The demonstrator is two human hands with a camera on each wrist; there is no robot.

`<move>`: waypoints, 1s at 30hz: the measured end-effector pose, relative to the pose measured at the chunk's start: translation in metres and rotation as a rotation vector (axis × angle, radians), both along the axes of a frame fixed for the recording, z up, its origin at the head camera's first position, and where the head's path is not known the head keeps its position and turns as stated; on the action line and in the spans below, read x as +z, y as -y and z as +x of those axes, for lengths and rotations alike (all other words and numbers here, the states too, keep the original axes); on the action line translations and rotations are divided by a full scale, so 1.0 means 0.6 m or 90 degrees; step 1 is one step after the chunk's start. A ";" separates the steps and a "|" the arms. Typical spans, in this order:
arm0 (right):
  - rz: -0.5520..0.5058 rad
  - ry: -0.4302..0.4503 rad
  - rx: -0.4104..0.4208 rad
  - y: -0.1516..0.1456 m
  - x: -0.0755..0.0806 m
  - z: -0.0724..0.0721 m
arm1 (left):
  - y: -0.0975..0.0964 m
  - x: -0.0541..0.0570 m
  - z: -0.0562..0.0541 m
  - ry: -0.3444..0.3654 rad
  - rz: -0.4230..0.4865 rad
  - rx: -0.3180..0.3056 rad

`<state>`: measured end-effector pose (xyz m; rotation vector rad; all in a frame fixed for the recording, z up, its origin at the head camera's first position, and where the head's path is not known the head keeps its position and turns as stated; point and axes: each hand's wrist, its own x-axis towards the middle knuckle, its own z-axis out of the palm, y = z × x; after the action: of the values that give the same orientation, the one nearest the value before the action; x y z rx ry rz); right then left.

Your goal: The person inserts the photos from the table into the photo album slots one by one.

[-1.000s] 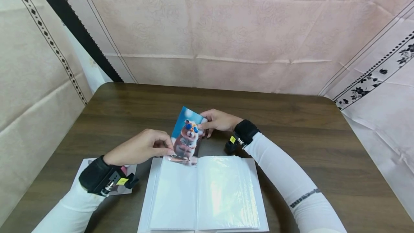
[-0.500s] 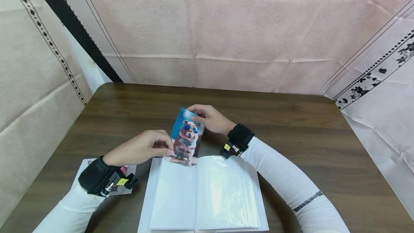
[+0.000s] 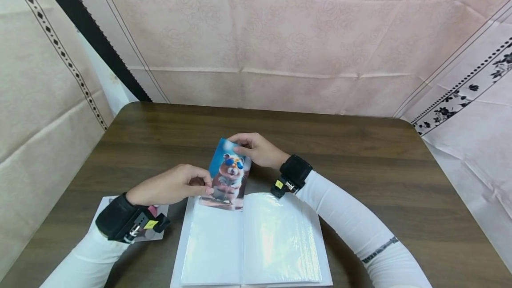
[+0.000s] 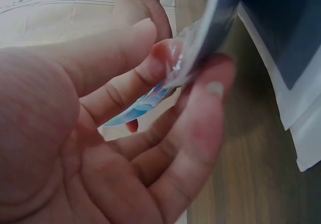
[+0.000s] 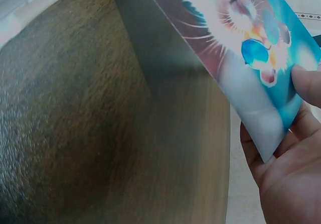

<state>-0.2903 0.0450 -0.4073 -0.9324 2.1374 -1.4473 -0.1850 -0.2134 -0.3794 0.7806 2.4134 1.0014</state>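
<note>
My right hand [image 3: 260,149] pinches the top right corner of a glossy photo [image 3: 228,177] of a hamster in blue sunglasses on a blue background. In the right wrist view the thumb lies on the photo's face [image 5: 241,28], with fingers behind it. The photo's lower end overlaps the top of the left page of an open white photo album [image 3: 212,243]. My left hand [image 3: 176,183] is at the photo's lower left edge. In the left wrist view its fingers hold the clear plastic sleeve [image 4: 183,56] of the page near the opening.
Another picture [image 3: 154,234] lies on the table left of the album, partly hidden under my left wrist. The album's right page [image 3: 280,239] is a shiny clear pocket. The wooden table [image 3: 360,168] reaches back to a cloth-covered wall [image 3: 288,48].
My right hand has shifted its hold from the photo's right edge to its top. The photo has moved slightly down, further over the album's left page. The left hand has barely moved.
</note>
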 end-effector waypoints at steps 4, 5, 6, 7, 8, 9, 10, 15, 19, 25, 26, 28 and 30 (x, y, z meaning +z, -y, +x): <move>0.001 -0.004 0.007 0.001 0.000 0.000 | 0.001 0.002 0.001 0.016 -0.003 -0.003; 0.002 -0.007 0.008 0.001 0.000 0.001 | 0.001 0.003 0.001 0.015 -0.001 -0.004; 0.003 -0.009 0.008 0.001 0.000 0.001 | 0.000 0.003 0.001 0.014 -0.001 -0.005; 0.005 -0.010 0.007 0.001 0.000 0.001 | 0.000 0.004 0.001 0.013 -0.001 -0.005; 0.005 -0.011 0.006 0.002 -0.001 0.001 | -0.001 0.005 0.001 0.011 -0.002 -0.004; 0.006 -0.014 0.006 0.002 -0.001 0.002 | -0.001 0.005 0.001 0.008 -0.003 -0.005; 0.005 -0.015 0.006 0.002 -0.001 0.002 | -0.001 0.005 0.001 0.006 -0.004 -0.004; 0.013 -0.017 -0.004 0.004 0.001 0.007 | -0.002 0.005 0.002 0.008 -0.006 -0.006; 0.026 -0.015 -0.018 0.005 0.001 0.010 | -0.003 0.003 0.004 0.031 -0.009 -0.008; 0.028 -0.018 -0.022 0.007 -0.002 0.014 | -0.006 0.002 0.005 0.031 -0.011 -0.006; 0.027 -0.019 -0.019 0.008 -0.002 0.014 | -0.006 0.002 0.005 0.030 -0.010 -0.005; 0.024 -0.018 -0.010 0.008 -0.004 0.015 | -0.006 0.002 0.004 0.028 -0.009 -0.003; 0.023 -0.015 0.001 0.009 -0.005 0.018 | -0.007 0.001 0.004 0.028 -0.009 -0.001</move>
<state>-0.2797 0.0396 -0.4105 -0.9418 2.1725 -1.3989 -0.1825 -0.2093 -0.3787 0.7483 2.3796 0.9896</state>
